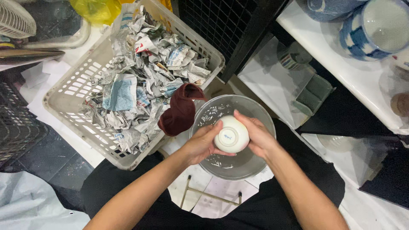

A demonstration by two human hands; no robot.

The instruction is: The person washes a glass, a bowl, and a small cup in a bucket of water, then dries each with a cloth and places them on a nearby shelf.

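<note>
Both hands, left hand (201, 144) and right hand (257, 135), grip a small white bowl (230, 134) upside down over the clear basin (260, 111), seemingly wet. A basket (68, 91) of crumpled newspaper (140, 76) crowds the basin's left rim.

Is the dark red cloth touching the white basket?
Touching. The head view shows the dark red cloth draped over the rim of the white basket, lying directly on its edge beside the crumpled newspaper.

The white cup (230, 135) hid its mouth, turned away. At one o'clock, blue-and-white ceramics (375, 27) ran off the frame's edge. The basket's (68, 91) floor lay buried under crumpled newspaper (136, 81).
</note>
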